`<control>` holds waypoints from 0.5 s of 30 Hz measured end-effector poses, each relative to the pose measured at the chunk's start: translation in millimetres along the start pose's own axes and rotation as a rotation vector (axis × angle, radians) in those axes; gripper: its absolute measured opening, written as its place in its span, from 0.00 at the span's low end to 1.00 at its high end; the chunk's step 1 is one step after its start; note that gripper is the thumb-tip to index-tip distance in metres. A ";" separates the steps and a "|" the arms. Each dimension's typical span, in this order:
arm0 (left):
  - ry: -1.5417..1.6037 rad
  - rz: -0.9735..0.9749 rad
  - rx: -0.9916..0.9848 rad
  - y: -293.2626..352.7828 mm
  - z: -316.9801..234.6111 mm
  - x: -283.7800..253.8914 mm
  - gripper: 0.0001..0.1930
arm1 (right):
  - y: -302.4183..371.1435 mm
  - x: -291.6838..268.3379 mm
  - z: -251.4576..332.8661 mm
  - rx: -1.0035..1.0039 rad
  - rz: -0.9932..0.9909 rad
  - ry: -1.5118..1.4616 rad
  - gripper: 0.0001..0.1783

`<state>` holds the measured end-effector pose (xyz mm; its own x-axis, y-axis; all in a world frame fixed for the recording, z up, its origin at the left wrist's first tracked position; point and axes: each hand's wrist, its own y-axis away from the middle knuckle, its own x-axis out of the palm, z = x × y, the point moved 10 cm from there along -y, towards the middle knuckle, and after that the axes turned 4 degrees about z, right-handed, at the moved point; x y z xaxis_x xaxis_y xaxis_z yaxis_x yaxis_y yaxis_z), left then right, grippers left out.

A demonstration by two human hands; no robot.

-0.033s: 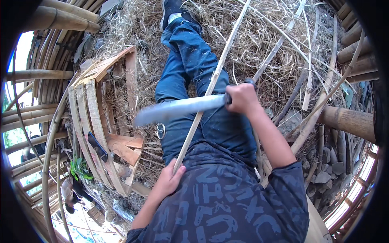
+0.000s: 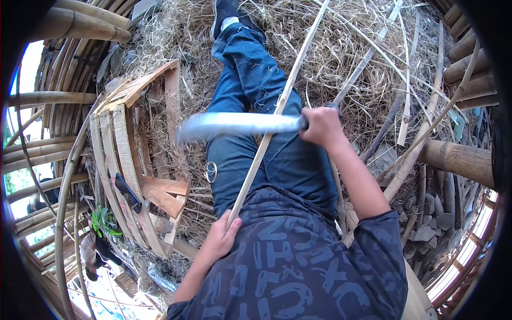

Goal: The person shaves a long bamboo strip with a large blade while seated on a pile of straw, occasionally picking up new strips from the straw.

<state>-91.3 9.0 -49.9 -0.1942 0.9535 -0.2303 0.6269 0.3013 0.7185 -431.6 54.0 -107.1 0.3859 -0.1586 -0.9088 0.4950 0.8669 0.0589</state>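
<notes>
A long, pale bamboo strip point(image 2: 260, 154) runs from my waist across my lap and out over the far shavings. My left hand point(image 2: 223, 234) is closed round its near end, the thumb lying along it. In my right hand point(image 2: 321, 126) is the dark handle of a machete point(image 2: 242, 124), gripped in a fist. Its broad blade, blurred by motion, points left and crosses the strip above my thighs. A small curled shaving point(image 2: 211, 172) clings to my left trouser leg.
Left of my legs stands a slatted wooden crate point(image 2: 124, 144) with a phone point(image 2: 128, 192) on it. Bamboo shavings point(image 2: 320, 58) cover the ground. Right of me lie long bamboo poles point(image 2: 410, 154), stones point(image 2: 426, 232) and a thick bamboo post point(image 2: 458, 164). Another person point(image 2: 95, 253) is at lower left.
The machete has moved away from my body along the strip, its blade now more level. My right hand has shifted slightly with it. My left hand and the strip stay put.
</notes>
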 end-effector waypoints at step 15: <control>0.204 0.053 -0.172 4.7 14.2 4.9 0.14 | 2.7 7.0 28.6 -0.066 0.126 -0.013 0.13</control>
<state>-78.6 15.0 -57.0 -0.3238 0.9439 -0.0647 0.5064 0.2307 0.8309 -405.3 41.7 -101.6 0.4520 -0.0523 -0.8905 0.3902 0.9093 0.1446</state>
